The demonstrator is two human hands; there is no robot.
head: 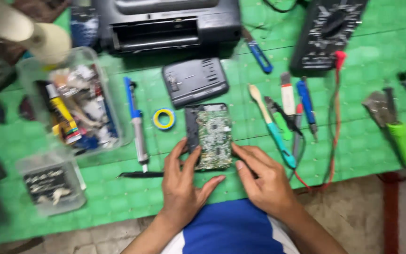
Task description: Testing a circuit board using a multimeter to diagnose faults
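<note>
Green gridded mat surface (363, 136) carries, at centre frame, an opened dark device with bare green circuit board (211, 135), its grey cover (194, 81) already off above, while left hand (183, 184) and right hand (265, 181) grip its lower edge.

The person's 2 bare hands, left hand (180, 187) and right hand (264, 181), wear no gloves, rings or watch, with forearms uncovered, above a blue garment (231, 230) edged in white.

I see bare green mat (118, 200) open near my hands. The soldering iron (136, 124) and tape roll (164, 118) block the left; screwdrivers (278, 127) crowd the right, the grey cover (194, 81) the far side.
</note>
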